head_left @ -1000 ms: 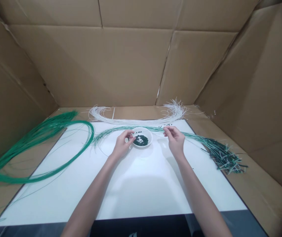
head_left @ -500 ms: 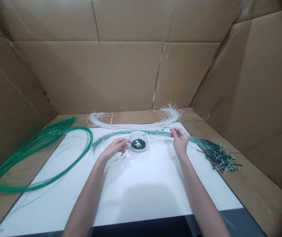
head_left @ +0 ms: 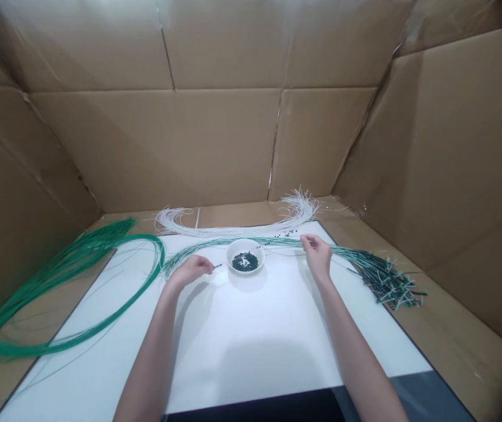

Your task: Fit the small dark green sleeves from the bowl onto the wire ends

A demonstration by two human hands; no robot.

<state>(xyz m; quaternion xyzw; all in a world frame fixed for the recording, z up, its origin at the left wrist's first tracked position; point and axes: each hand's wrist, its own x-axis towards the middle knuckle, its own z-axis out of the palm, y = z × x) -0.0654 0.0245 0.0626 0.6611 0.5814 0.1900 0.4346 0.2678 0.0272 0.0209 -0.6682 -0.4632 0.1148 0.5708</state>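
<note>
A small white bowl (head_left: 234,250) of dark green beads (head_left: 245,262) stands on the white board (head_left: 251,346). My left hand (head_left: 190,270) is just left of the bowl, its fingers pinched on a thin strand that carries a few dark beads (head_left: 217,266). My right hand (head_left: 318,253) is right of the bowl, pinched on the other end of that strand near a few loose beads (head_left: 279,237). A bundle of thin green strands (head_left: 207,245) lies behind both hands.
Thick green wires (head_left: 64,264) loop across the left side. White strands (head_left: 233,225) curve along the board's far edge. Bead-tipped green strand ends (head_left: 389,280) are heaped at the right. Cardboard walls (head_left: 215,140) enclose the space on three sides.
My left hand has drawn leftward away from the bowl, pulling the beaded strand along. My right hand has shifted slightly to the right. The view has tilted up a little.
</note>
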